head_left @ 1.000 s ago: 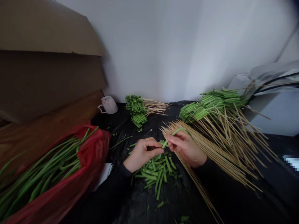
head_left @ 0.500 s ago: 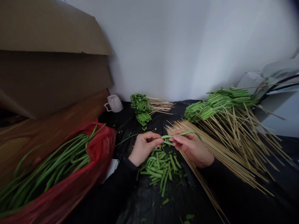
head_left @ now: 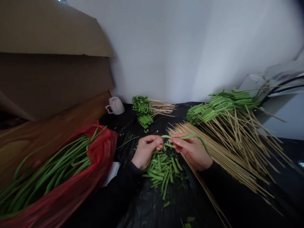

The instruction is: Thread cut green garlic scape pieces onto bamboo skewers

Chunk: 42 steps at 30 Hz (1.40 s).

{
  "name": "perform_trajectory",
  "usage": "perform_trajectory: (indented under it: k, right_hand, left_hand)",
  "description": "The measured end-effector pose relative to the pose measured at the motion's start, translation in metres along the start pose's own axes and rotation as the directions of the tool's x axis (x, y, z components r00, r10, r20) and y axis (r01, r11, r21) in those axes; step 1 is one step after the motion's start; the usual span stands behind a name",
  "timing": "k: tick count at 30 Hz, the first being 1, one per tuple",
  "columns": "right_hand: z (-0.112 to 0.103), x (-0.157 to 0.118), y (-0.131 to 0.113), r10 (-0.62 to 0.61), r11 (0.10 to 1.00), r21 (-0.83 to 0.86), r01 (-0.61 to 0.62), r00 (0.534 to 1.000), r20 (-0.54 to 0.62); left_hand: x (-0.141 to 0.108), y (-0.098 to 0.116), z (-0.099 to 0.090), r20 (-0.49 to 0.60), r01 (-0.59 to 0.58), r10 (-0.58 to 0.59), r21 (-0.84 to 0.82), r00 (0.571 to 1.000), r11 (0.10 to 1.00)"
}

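Observation:
A long green bean stretches between my hands above a heap of short bean pieces on black plastic. My left hand pinches its left end between thumb and fingertips. My right hand grips the same bean farther along, and the rest of it trails over that hand toward the wrist. Loose bare skewers fan out beside and beyond my right hand.
Whole beans fill a red bag at left. A white mug stands near the wall. Skewered bean bundles lie at the back centre and back right. A cardboard box rises at upper left.
The bean's left tip has moved slightly left and up, and more of its tail now hangs over my right hand. My right hand has shifted a little left.

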State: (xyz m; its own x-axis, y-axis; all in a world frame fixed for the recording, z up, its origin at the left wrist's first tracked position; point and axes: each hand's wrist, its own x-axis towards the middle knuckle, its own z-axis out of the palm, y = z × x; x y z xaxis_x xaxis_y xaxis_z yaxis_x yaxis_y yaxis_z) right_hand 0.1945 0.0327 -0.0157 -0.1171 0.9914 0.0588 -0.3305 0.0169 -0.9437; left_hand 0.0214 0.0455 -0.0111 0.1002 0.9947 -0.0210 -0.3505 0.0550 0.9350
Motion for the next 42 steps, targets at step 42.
perform_trajectory:
  k: [42]
  right_hand:
    - [0.001,-0.001,-0.006,0.02,0.998,-0.053,-0.019,1.0,0.018]
  left_hand:
    - [0.011,0.027,-0.018,0.023,0.06,-0.057,-0.213,0.998,0.975]
